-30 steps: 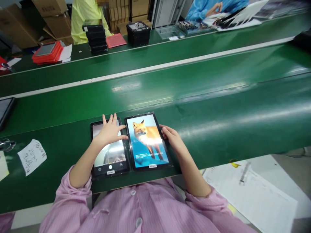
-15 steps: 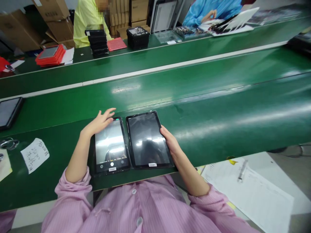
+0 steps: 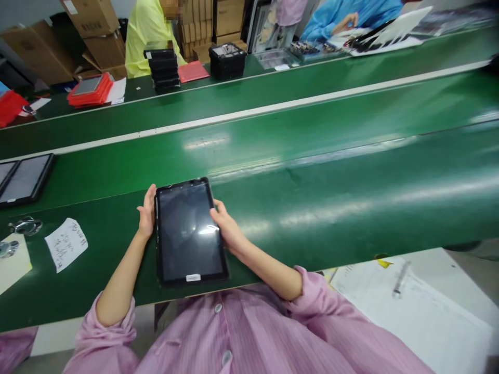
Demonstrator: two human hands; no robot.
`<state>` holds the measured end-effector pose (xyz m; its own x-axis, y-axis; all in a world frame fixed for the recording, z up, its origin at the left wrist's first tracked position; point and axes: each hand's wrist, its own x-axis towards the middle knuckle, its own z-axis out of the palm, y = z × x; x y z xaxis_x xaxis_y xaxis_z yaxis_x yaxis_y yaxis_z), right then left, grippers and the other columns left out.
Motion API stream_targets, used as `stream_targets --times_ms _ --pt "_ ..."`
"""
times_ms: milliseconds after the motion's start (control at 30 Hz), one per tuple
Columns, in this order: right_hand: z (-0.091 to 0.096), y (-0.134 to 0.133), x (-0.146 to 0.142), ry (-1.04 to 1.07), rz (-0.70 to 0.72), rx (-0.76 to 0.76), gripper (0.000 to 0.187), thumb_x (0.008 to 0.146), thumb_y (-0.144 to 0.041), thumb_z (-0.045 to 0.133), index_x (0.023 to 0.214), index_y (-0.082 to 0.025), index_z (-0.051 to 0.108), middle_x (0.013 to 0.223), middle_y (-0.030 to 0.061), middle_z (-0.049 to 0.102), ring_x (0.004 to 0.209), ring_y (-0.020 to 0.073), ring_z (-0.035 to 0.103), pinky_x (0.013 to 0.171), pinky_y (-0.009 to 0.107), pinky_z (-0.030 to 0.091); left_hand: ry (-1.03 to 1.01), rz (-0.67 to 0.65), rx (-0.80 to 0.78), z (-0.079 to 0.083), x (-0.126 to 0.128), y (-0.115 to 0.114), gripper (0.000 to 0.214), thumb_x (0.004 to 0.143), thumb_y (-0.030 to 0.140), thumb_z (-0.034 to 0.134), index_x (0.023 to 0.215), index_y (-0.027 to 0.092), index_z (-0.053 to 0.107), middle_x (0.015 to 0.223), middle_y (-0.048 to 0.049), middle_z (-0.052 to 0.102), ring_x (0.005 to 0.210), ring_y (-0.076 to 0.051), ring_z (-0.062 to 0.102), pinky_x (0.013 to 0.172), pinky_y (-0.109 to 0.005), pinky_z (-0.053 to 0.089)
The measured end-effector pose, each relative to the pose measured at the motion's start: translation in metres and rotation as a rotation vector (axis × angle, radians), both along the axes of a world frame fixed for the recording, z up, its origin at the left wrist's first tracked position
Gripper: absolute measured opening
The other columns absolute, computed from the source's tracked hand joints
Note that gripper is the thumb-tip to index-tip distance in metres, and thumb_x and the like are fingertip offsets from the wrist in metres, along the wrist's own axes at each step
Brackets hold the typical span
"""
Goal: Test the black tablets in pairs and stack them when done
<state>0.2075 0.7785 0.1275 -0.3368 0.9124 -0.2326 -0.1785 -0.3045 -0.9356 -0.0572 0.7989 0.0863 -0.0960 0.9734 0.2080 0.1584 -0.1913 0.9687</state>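
Note:
A black tablet (image 3: pixel 189 234) with a dark, reflective screen and a small white label lies at the near edge of the green bench (image 3: pixel 113 218). My right hand (image 3: pixel 230 228) grips its right edge, thumb on the front and fingers partly hidden. Along the upper left edge stands my left hand (image 3: pixel 147 212), fingers stretched out and apart from the thumb, its inner side against or very close to the tablet. The second tablet, with the lit screen, does not show; whether it lies underneath is hidden.
On the left are other tablets (image 3: pixel 29 179), a handwritten note (image 3: pixel 67 244) and a metal object (image 3: pixel 26 226). Papers (image 3: pixel 405 306) lie low at right. Across the belt are stacked black items (image 3: pixel 162 70), a black bin (image 3: pixel 227 61) and people in yellow and blue.
My right hand has brought the dark tablet left, over where the lit tablet lay. My left hand has moved from the lit screen's top to the left edge. Another tablet shows at far left.

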Motion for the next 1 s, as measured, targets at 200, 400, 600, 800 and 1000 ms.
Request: stream_targets --times_ms 200,400,600,800,1000 --pt "0.008 0.012 -0.002 -0.415 0.177 0.285 0.063 0.097 -0.066 0.045 0.137 -0.017 0.049 0.076 0.0044 0.065 0.073 0.0258 0.064 0.077 0.041 0.051 -0.034 -0.058 -0.097 0.005 -0.003 -0.003 0.099 0.085 0.089 0.012 0.159 0.026 0.028 0.170 -0.0092 0.016 0.156 -0.029 0.017 0.118 -0.042 0.038" --pt "-0.021 0.039 0.031 -0.388 0.061 0.412 0.071 0.097 -0.067 0.043 0.150 -0.022 0.045 0.103 0.0092 0.067 0.096 0.0263 0.065 0.094 0.046 0.051 0.000 0.029 -0.044 0.002 0.006 0.000 0.100 0.087 0.085 0.003 0.159 0.019 0.028 0.167 -0.0135 0.024 0.154 -0.025 0.023 0.126 -0.038 0.024" --pt "-0.057 0.040 0.009 0.038 0.107 0.259 0.101 0.087 -0.084 0.043 0.164 -0.026 0.011 0.167 0.0109 0.022 0.153 0.0250 0.022 0.125 0.047 0.018 -0.049 0.117 -0.053 0.004 0.019 -0.006 0.090 0.094 0.070 -0.004 0.161 0.015 0.021 0.167 -0.0141 0.023 0.154 -0.023 0.024 0.126 -0.039 0.025" --pt "-0.057 0.044 0.010 0.038 0.000 0.293 0.102 0.088 -0.083 0.043 0.164 -0.029 0.001 0.170 0.0011 -0.003 0.157 0.0205 0.000 0.127 0.045 -0.001 -0.012 0.066 -0.089 0.002 0.055 0.010 0.079 0.099 0.060 -0.001 0.162 0.018 0.017 0.167 -0.0124 0.023 0.154 -0.024 0.023 0.125 -0.042 0.027" --pt "-0.059 0.091 0.038 0.060 -0.144 0.275 0.106 0.084 -0.085 0.047 0.164 -0.030 0.007 0.170 0.0041 0.012 0.156 0.0246 0.010 0.128 0.048 0.008 -0.060 -0.018 -0.083 0.001 0.093 0.062 0.078 0.099 0.063 0.005 0.162 0.018 0.013 0.167 -0.0166 0.022 0.150 -0.026 0.035 0.118 -0.043 0.038"
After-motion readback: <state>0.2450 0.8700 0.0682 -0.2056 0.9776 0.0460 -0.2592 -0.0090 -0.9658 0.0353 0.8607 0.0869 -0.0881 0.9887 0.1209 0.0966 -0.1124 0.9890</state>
